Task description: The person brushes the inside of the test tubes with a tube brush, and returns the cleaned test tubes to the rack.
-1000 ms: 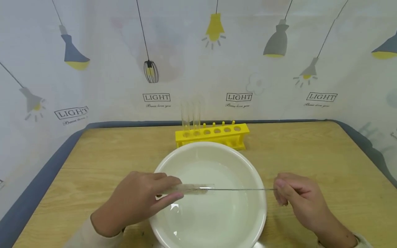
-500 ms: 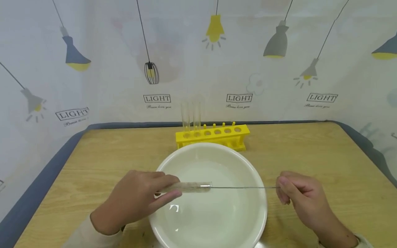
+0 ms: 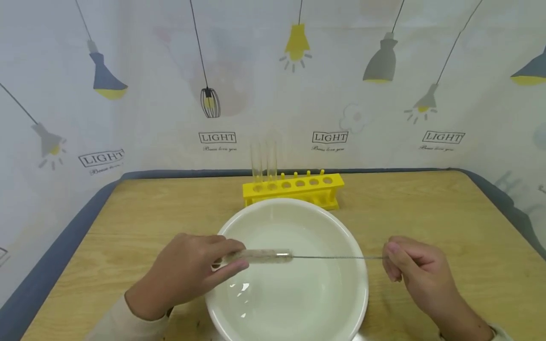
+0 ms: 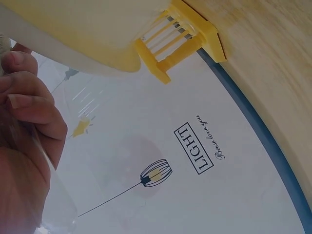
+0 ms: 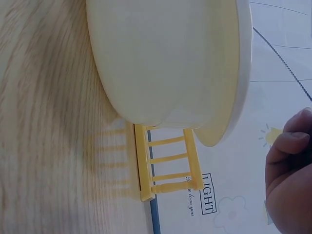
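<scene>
Over a white basin [image 3: 298, 308] holding water, my left hand [image 3: 187, 272] grips a clear test tube [image 3: 266, 256] lying level, its mouth toward the right. A brush with a thin twisted-wire handle [image 3: 337, 257] runs into that mouth; its pale bristles show inside the tube. Beyond the basin's right rim, my right hand [image 3: 420, 274] pinches the outer end of the wire. In the left wrist view, curled fingers [image 4: 36, 105] wrap the tube's rounded end. The right wrist view shows the wire [image 5: 282, 61] leading to the right hand's fingertips.
Behind the basin stands a yellow test tube rack [image 3: 294, 186] with two clear tubes [image 3: 271, 163] upright in its left holes. The wooden table [image 3: 448, 213] ends at a wall cover [image 3: 273, 85] printed with lamps.
Over the last second the right hand has shifted slightly right with the wire. The left hand and test tube have stayed nearly in place; the view has tipped slightly.
</scene>
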### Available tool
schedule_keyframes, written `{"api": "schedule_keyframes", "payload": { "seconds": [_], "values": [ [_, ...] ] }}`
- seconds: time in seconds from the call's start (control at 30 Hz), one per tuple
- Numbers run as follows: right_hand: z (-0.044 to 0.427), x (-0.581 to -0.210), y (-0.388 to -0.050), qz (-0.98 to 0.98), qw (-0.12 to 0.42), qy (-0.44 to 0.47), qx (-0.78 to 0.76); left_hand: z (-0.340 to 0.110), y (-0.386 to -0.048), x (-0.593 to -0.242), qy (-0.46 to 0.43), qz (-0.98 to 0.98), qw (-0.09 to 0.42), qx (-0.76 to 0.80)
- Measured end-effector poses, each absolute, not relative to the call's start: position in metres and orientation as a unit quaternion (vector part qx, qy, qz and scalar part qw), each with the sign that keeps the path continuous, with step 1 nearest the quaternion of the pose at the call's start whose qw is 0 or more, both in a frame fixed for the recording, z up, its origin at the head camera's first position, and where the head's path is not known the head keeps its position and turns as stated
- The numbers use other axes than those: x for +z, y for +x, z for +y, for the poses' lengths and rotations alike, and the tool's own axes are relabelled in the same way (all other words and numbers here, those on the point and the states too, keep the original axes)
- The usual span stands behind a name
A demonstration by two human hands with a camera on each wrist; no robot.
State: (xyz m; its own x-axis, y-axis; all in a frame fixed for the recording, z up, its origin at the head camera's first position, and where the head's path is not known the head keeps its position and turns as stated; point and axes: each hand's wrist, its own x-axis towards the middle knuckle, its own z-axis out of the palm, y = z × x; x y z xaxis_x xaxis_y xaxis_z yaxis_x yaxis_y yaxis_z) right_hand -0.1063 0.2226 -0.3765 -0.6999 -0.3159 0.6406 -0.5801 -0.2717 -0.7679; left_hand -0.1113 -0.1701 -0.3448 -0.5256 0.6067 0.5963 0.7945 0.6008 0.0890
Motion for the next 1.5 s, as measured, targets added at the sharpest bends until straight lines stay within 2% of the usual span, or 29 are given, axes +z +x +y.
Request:
{"api": "schedule_keyframes", "payload": {
  "seconds": [1.07, 1.5],
  "values": [
    [0.2256, -0.3807, -0.1072, -0.608, 0.095, 0.332, 0.715, -0.174, -0.1135, -0.3494, -0.385, -0.873, 0.24, -0.18],
    [0.2295, -0.3798, -0.1093, -0.611, 0.095, 0.325, 0.716, -0.1727, -0.1151, -0.3484, -0.391, -0.868, 0.248, -0.178]
  ]
}}
